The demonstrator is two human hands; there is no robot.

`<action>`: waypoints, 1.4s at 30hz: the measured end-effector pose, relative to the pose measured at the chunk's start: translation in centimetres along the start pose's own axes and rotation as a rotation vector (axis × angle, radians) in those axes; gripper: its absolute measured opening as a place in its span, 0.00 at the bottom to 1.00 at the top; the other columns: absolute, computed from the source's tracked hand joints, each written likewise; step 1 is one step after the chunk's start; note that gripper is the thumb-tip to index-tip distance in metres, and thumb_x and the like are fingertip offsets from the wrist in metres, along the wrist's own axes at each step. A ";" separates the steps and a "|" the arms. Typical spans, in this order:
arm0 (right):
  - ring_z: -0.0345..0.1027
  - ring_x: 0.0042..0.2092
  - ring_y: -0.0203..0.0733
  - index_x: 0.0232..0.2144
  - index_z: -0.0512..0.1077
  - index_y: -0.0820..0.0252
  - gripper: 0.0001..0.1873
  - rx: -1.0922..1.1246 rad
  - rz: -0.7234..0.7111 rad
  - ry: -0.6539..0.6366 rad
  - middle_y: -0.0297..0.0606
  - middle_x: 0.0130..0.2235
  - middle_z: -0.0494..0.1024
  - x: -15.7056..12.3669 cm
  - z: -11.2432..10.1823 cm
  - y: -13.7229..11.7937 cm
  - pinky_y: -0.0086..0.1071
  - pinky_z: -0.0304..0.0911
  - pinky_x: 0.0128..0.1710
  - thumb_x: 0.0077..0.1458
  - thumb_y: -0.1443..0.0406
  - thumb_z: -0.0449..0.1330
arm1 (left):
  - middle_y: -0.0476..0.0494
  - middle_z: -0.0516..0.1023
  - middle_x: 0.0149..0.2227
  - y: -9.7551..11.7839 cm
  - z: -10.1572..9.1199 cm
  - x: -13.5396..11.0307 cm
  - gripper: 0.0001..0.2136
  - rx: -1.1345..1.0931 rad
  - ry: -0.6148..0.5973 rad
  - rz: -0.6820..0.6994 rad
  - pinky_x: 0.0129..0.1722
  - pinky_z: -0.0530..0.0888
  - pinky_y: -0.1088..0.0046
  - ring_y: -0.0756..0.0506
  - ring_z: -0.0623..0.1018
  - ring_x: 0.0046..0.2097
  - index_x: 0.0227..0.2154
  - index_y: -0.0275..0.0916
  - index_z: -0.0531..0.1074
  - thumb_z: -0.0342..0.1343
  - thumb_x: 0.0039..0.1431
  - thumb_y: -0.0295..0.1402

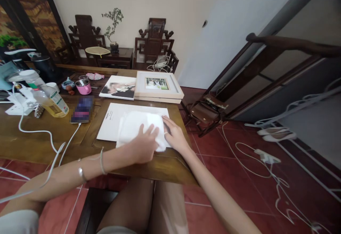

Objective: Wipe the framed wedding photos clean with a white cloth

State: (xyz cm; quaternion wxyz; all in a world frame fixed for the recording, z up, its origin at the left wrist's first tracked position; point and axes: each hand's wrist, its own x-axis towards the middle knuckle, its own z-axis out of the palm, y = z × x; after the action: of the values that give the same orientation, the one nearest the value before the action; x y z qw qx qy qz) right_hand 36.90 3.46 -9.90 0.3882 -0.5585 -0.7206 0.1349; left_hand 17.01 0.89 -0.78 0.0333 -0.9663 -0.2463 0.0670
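Observation:
A white folded cloth [133, 127], slightly blurred, lies on a flat white panel [109, 125] with small dark print at its left. My left hand [145, 143] rests on top of the cloth, its fingers spread over the middle. At the right edge of the cloth and panel is my right hand [176, 134], with thumb and fingers apart. A dark gap shows between them; whether they pinch the cloth's edge is not clear. The panel's lower right part is hidden by the cloth and hands.
Behind the panel lie a photo print [119, 87] and stacked picture frames [160, 85] on the wooden table [87, 131]. Leftward are a charging phone [82, 110], a pink cup [84, 87] and an oil-coloured bottle [54, 102]. A wooden chair [210, 109] stands right.

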 end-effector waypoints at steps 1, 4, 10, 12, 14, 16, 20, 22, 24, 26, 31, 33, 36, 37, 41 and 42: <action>0.57 0.64 0.51 0.56 0.69 0.63 0.29 0.003 -0.003 -0.005 0.47 0.60 0.69 0.0 0.0 0.0 0.50 0.51 0.65 0.51 0.71 0.52 | 0.29 0.59 0.64 0.9 -0.1 -1.0 0.14 0.001 0.004 0.027 0.58 0.59 0.40 0.28 0.57 0.65 0.42 0.34 0.78 0.49 0.58 0.26; 0.57 0.64 0.50 0.56 0.69 0.62 0.29 0.016 -0.002 -0.004 0.46 0.60 0.69 0.0 -0.1 -0.1 0.49 0.51 0.66 0.50 0.72 0.52 | 0.30 0.60 0.64 1.8 -0.3 -2.3 0.13 -0.016 0.011 0.069 0.58 0.61 0.42 0.29 0.59 0.65 0.40 0.35 0.79 0.50 0.58 0.28; 0.60 0.63 0.50 0.54 0.71 0.62 0.23 -0.016 0.027 0.014 0.47 0.59 0.70 0.0 -0.1 -0.4 0.50 0.53 0.64 0.57 0.64 0.52 | 0.29 0.61 0.63 -3.5 -0.7 2.1 0.15 -0.087 -0.030 -0.052 0.58 0.63 0.46 0.33 0.60 0.65 0.45 0.32 0.75 0.47 0.59 0.24; 0.60 0.63 0.51 0.54 0.71 0.63 0.23 -0.024 0.031 0.013 0.49 0.59 0.70 0.0 -0.1 -0.5 0.51 0.53 0.64 0.59 0.63 0.51 | 0.30 0.68 0.59 -5.9 -1.0 3.7 0.14 -0.126 -0.007 -0.083 0.57 0.66 0.53 0.36 0.65 0.62 0.43 0.31 0.75 0.46 0.60 0.23; 0.60 0.63 0.50 0.54 0.71 0.63 0.23 -0.021 0.032 0.018 0.49 0.59 0.70 -0.1 -0.1 -0.4 0.51 0.53 0.64 0.59 0.63 0.51 | 0.32 0.75 0.51 -8.0 -1.1 4.3 0.13 -0.156 0.050 -0.125 0.54 0.69 0.63 0.40 0.73 0.54 0.40 0.29 0.75 0.44 0.61 0.22; 0.60 0.63 0.50 0.54 0.71 0.62 0.22 -0.010 0.031 0.021 0.47 0.59 0.70 -0.1 -0.1 -0.4 0.50 0.52 0.64 0.58 0.63 0.52 | 0.36 0.78 0.46 -9.5 -1.0 3.8 0.14 -0.170 0.100 -0.162 0.51 0.70 0.69 0.43 0.77 0.48 0.40 0.29 0.74 0.42 0.64 0.23; 0.59 0.63 0.50 0.54 0.71 0.61 0.22 0.002 0.026 0.020 0.46 0.59 0.70 -0.1 0.0 -0.3 0.50 0.52 0.65 0.58 0.63 0.53 | 0.34 0.72 0.55 -11.1 0.1 1.2 0.16 -0.160 0.147 -0.211 0.57 0.66 0.61 0.39 0.70 0.58 0.44 0.30 0.72 0.38 0.65 0.23; 0.59 0.63 0.50 0.54 0.71 0.61 0.23 0.001 0.020 0.022 0.47 0.59 0.70 -0.1 0.0 -0.2 0.50 0.52 0.65 0.58 0.63 0.53 | 0.31 0.64 0.62 -11.2 0.7 -0.2 0.16 -0.151 0.116 -0.261 0.61 0.60 0.51 0.35 0.59 0.65 0.43 0.29 0.73 0.39 0.64 0.23; 0.59 0.63 0.50 0.54 0.71 0.61 0.23 -0.005 0.016 0.025 0.47 0.59 0.70 -0.1 0.1 -0.3 0.50 0.52 0.64 0.58 0.63 0.53 | 0.32 0.56 0.66 -10.5 1.1 -1.9 0.15 -0.145 0.054 -0.302 0.62 0.55 0.45 0.34 0.52 0.68 0.42 0.29 0.74 0.41 0.63 0.23; 0.60 0.63 0.50 0.54 0.71 0.62 0.23 -0.011 0.014 0.026 0.47 0.59 0.70 -0.1 0.1 -0.3 0.50 0.53 0.64 0.59 0.63 0.52 | 0.33 0.53 0.67 -9.2 1.3 -3.8 0.15 -0.144 -0.017 -0.292 0.63 0.54 0.44 0.35 0.50 0.69 0.41 0.31 0.75 0.42 0.61 0.22; 0.60 0.63 0.51 0.54 0.71 0.64 0.23 -0.011 0.014 0.031 0.48 0.59 0.70 -0.2 0.1 -0.3 0.50 0.53 0.64 0.59 0.62 0.52 | 0.39 0.50 0.68 -5.4 0.9 -8.8 0.18 -0.151 -0.042 -0.107 0.65 0.51 0.47 0.37 0.47 0.70 0.42 0.35 0.76 0.45 0.54 0.19; 0.60 0.63 0.50 0.54 0.71 0.62 0.23 -0.010 0.015 0.032 0.47 0.59 0.70 -0.2 0.1 -0.3 0.51 0.53 0.64 0.59 0.62 0.52 | 0.41 0.51 0.68 -5.1 0.8 -9.8 0.19 -0.175 -0.029 -0.070 0.65 0.51 0.48 0.39 0.47 0.70 0.44 0.36 0.76 0.45 0.55 0.19; 0.60 0.62 0.50 0.54 0.71 0.62 0.23 -0.020 0.019 0.031 0.47 0.59 0.70 -0.2 0.0 -0.4 0.51 0.53 0.64 0.59 0.62 0.52 | 0.42 0.51 0.68 -6.3 1.1 -9.2 0.19 -0.197 -0.020 -0.077 0.66 0.50 0.48 0.40 0.47 0.70 0.44 0.38 0.76 0.44 0.57 0.19; 0.60 0.62 0.51 0.54 0.71 0.62 0.23 -0.024 0.021 0.027 0.48 0.59 0.70 -0.2 0.0 -0.4 0.50 0.54 0.64 0.59 0.62 0.51 | 0.42 0.51 0.68 -7.0 1.3 -8.5 0.18 -0.198 -0.021 -0.092 0.66 0.50 0.48 0.40 0.47 0.70 0.43 0.37 0.76 0.44 0.58 0.19; 0.60 0.62 0.51 0.54 0.71 0.65 0.23 -0.037 0.025 0.013 0.50 0.59 0.70 -0.2 -0.1 -0.4 0.50 0.54 0.64 0.59 0.62 0.51 | 0.41 0.53 0.68 -10.0 1.9 -4.9 0.15 -0.216 0.011 -0.154 0.65 0.50 0.49 0.40 0.49 0.69 0.39 0.33 0.75 0.43 0.60 0.22; 0.60 0.62 0.51 0.54 0.71 0.65 0.23 -0.037 0.026 0.012 0.50 0.59 0.70 -0.2 -0.1 -0.5 0.50 0.54 0.64 0.59 0.62 0.51 | 0.41 0.53 0.68 -10.8 1.9 -4.0 0.15 -0.223 0.045 -0.164 0.65 0.50 0.49 0.40 0.49 0.69 0.39 0.33 0.75 0.42 0.61 0.22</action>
State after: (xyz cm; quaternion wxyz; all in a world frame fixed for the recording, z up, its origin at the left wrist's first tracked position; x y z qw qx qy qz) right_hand 36.67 3.11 -9.61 0.3802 -0.5756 -0.7135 0.1231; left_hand 8.15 8.43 -1.16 -0.0634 -0.9419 -0.3295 0.0143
